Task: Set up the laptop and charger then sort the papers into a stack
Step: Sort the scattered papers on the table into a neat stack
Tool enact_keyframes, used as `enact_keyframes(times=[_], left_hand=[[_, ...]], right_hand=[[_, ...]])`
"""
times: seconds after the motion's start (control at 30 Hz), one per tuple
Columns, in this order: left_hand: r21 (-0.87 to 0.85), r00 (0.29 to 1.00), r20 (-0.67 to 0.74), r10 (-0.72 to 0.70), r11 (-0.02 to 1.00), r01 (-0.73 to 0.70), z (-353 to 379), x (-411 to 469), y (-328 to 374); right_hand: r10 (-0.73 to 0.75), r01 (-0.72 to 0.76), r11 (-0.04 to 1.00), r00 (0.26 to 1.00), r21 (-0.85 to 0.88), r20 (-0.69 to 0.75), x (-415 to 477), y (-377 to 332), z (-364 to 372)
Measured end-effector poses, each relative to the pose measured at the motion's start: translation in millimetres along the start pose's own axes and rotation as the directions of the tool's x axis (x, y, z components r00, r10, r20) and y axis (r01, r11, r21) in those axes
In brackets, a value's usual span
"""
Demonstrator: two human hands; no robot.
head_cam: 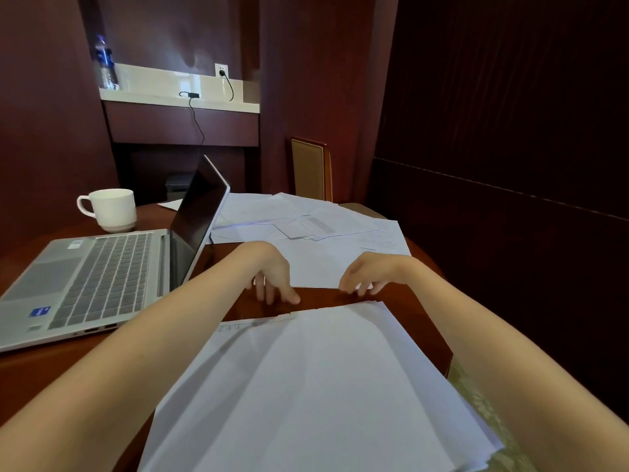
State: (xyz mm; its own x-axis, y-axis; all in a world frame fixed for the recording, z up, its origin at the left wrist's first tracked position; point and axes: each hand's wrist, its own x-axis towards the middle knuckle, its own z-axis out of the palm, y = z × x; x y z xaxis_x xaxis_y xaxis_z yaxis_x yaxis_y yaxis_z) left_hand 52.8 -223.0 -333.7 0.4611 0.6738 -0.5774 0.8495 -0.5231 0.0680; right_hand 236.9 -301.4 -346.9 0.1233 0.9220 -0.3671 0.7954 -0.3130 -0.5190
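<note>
The laptop [102, 277] sits open on the left of the table [51, 369], so its screen can be seen. One charger [194, 95] lies on the far shelf [153, 97], plugged into a socket [221, 69] to get power. One stack [323, 386] lies near, easy to add to. Two hands reach to the near edge of one sheet [323, 264] just past it, likely to pull it over. The left hand [272, 277] is loose, fingers touching the table. The right hand [366, 275] curls at the edge; I cannot tell if it pinches. More papers [272, 209] lie far, too mixed to count. One cup [110, 209], one bottle [105, 63].
</note>
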Motion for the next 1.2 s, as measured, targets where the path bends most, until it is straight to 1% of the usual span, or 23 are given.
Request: enact_keyframes(times=[0.1,0.17,0.27,0.37,0.43,0.47,0.53,0.6,0.63,0.7,0.73,0.77,0.83,0.9,0.93,0.97,1.0,1.03,1.07,1.1,1.13,1.17,1.2], left_hand=[[-0.086,0.97,-0.242,-0.025,0.996,0.004,2,21,-3],[-0.193,0.949,-0.307,-0.072,0.981,0.012,6,31,-7],[-0.381,0.936,-0.323,-0.141,0.925,0.008,8,41,-13],[-0.57,0.91,-0.358,-0.211,0.821,-0.034,4,45,-17],[-0.718,0.923,-0.299,-0.244,0.695,-0.049,0,47,-23],[-0.749,0.929,-0.273,-0.25,0.661,-0.042,-1,47,-25],[-0.709,0.932,-0.25,-0.261,0.705,0.007,0,48,-27],[-0.613,0.93,-0.273,-0.247,0.79,0.03,3,48,-26],[-0.53,0.923,-0.303,-0.237,0.847,0.043,5,51,-25],[-0.314,0.882,-0.434,-0.184,0.948,0.043,10,57,-21],[-0.242,0.863,-0.493,-0.109,0.97,-0.016,12,60,-19],[-0.208,0.851,-0.524,-0.013,0.972,-0.114,13,61,-14],[-0.167,0.841,-0.518,0.159,0.945,-0.282,15,60,0],[-0.041,0.812,-0.535,0.234,0.952,-0.302,18,65,15],[0.003,0.787,-0.574,0.226,0.962,-0.274,18,69,19],[0.025,0.754,-0.627,0.195,0.973,-0.231,18,73,20],[0.03,0.72,-0.676,0.155,0.983,-0.183,16,77,21],[0.032,0.693,-0.711,0.123,0.989,-0.143,16,80,20],[0.045,0.683,-0.722,0.11,0.993,-0.112,15,83,19],[0.071,0.681,-0.724,0.114,0.993,-0.09,15,85,17],[0.106,0.676,-0.726,0.128,0.992,-0.074,17,86,16],[0.14,0.67,-0.728,0.142,0.989,-0.057,18,87,14],[0.167,0.664,-0.732,0.154,0.985,-0.044,20,89,13]], right_hand=[[0.131,-0.085,0.976,0.965,0.202,-0.226,14,6,0],[0.267,-0.142,0.912,0.918,0.386,-0.293,20,10,2],[0.417,-0.135,0.735,0.863,0.665,-0.286,25,13,2],[0.456,-0.106,0.545,0.87,0.832,-0.187,30,13,-2],[0.484,-0.136,0.519,0.86,0.844,-0.159,36,15,-3],[0.5,-0.156,0.523,0.852,0.838,-0.153,37,15,-3],[0.522,-0.227,0.58,0.841,0.782,-0.143,40,15,-1],[0.517,-0.3,0.652,0.848,0.696,-0.119,40,15,2],[0.495,-0.292,0.662,0.862,0.69,-0.111,41,15,3],[0.444,-0.221,0.604,0.891,0.766,-0.092,43,16,2],[0.431,-0.184,0.565,0.897,0.804,-0.097,44,17,2],[0.418,-0.14,0.521,0.902,0.842,-0.108,44,18,1],[0.38,-0.029,0.422,0.913,0.906,-0.148,50,21,-1],[0.353,0.084,0.346,0.911,0.934,-0.213,52,22,-3],[0.342,0.142,0.334,0.903,0.932,-0.26,54,22,-4],[0.336,0.186,0.341,0.892,0.921,-0.304,56,23,-6],[0.341,0.21,0.408,0.868,0.888,-0.362,58,25,-6],[0.351,0.184,0.579,0.824,0.795,-0.446,59,29,-6],[0.34,0.082,0.801,0.752,0.593,-0.564,61,37,-6],[0.261,-0.043,0.945,0.698,0.325,-0.667,63,47,-4],[0.158,-0.13,0.987,0.683,0.094,-0.713,66,58,-2],[0.102,-0.172,0.985,0.704,-0.029,-0.703,69,68,1],[0.082,-0.192,0.977,0.742,-0.093,-0.665,72,76,3]])
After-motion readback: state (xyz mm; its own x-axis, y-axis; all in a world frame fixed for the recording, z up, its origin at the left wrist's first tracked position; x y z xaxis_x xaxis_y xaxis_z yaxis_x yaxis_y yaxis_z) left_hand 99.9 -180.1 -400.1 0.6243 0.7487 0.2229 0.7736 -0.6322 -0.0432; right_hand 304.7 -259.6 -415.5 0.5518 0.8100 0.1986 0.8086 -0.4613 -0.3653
